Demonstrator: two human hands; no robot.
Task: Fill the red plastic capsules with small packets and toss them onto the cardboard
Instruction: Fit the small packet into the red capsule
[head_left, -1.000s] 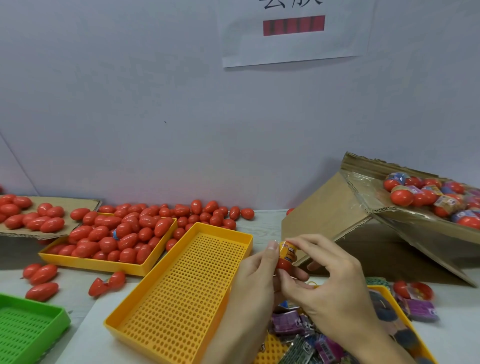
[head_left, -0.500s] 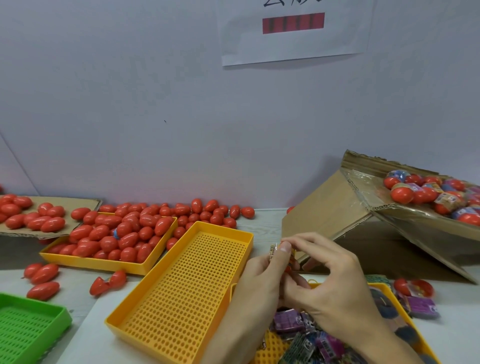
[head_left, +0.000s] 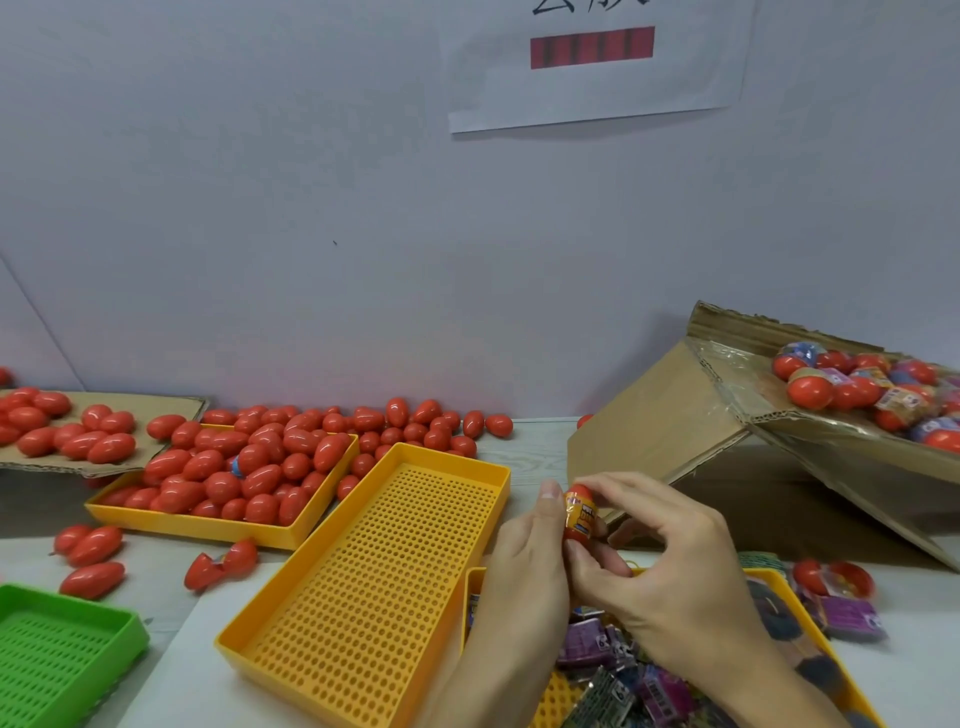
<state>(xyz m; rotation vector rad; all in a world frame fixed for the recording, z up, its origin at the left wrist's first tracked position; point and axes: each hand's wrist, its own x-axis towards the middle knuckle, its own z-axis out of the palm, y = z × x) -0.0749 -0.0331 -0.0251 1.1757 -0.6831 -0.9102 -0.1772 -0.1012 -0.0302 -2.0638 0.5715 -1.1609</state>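
Your left hand (head_left: 524, 566) and right hand (head_left: 670, 566) both pinch a red capsule (head_left: 581, 514) with an orange packet (head_left: 583, 515) in it, above the yellow tray (head_left: 363, 571), near the cardboard (head_left: 670, 415)

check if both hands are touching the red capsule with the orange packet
Touching. The head view shows the left hand with its thumb against the capsule, and the right hand pinching it from the top and below, fingers directly on it.

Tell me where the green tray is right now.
In the head view, the green tray sits at the bottom left corner of the table, left of the empty yellow tray, with loose red capsules just behind it.
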